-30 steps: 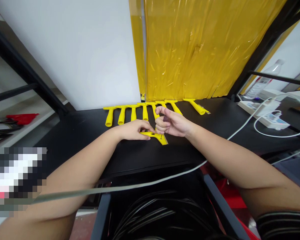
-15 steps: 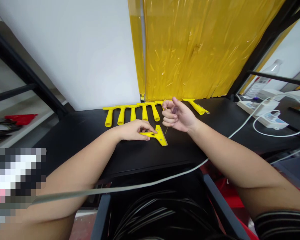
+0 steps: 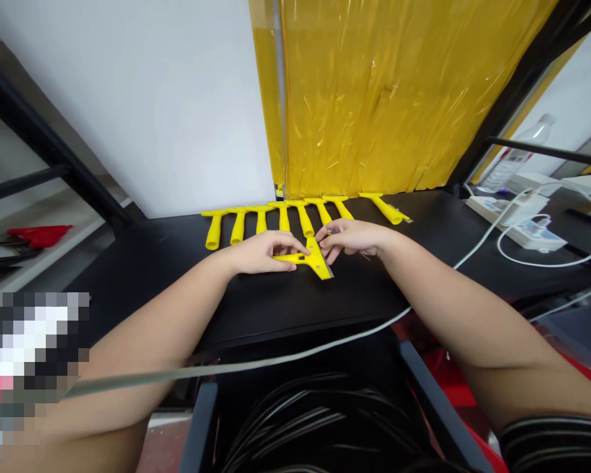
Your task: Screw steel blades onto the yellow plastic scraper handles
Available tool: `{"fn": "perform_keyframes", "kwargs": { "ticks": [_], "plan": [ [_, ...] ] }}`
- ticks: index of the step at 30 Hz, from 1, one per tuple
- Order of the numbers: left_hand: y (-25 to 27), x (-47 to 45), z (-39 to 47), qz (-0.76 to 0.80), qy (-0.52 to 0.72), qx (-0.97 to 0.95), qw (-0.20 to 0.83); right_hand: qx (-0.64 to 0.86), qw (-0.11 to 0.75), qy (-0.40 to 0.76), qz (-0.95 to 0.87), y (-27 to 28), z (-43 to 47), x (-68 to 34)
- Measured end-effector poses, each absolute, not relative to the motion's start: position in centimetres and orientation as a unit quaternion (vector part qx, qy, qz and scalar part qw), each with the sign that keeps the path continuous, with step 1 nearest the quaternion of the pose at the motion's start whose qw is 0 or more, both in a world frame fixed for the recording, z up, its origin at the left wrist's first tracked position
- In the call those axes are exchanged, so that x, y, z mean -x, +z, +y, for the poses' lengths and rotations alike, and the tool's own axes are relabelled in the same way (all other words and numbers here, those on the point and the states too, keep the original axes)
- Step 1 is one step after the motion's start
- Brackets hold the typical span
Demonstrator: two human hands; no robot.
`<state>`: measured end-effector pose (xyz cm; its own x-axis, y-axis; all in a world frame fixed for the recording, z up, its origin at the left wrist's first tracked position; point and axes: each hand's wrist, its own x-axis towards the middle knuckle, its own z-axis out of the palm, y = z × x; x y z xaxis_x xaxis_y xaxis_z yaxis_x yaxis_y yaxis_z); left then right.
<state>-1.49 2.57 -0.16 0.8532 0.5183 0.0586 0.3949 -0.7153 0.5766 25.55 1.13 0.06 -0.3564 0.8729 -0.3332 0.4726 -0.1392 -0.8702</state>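
Note:
My left hand (image 3: 263,251) is closed around the handle of a yellow scraper (image 3: 320,266), whose wide head points right. Two screws and a thin metal blade edge show on that head. Close by on the right, my right hand (image 3: 357,238) has its fingertips at the head's upper corner. A small screwdriver (image 3: 366,257) is tucked in its curled fingers, and only its thin shaft sticks out below the palm. More yellow scrapers (image 3: 237,226) lie in a row along the back of the black table (image 3: 276,309), handles toward me.
A white board (image 3: 177,118) and a yellow plastic curtain (image 3: 364,98) stand behind the table. At right are a power strip (image 3: 522,230) and a plastic bottle (image 3: 517,151). A white cable (image 3: 325,351) runs across in front of me.
My right hand has turned palm down and come down to the scraper head, fingertips now at its corner. The scraper in my left hand has risen slightly.

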Motion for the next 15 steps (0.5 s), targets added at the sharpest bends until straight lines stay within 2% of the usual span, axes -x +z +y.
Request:
{"fn": "perform_keyframes", "kwargs": {
  "ticks": [7, 15],
  "plan": [
    [-0.38, 1.31, 2.45, 0.241, 0.111, -0.921, 0.285, 0.511, 0.204, 0.575, -0.605, -0.34, 1.03, -24.81],
    [-0.42, 1.24, 2.45, 0.239, 0.116, -0.923, 0.277, 0.524, 0.217, 0.547, -0.616, -0.56, 1.15, -24.64]
  ]
}}
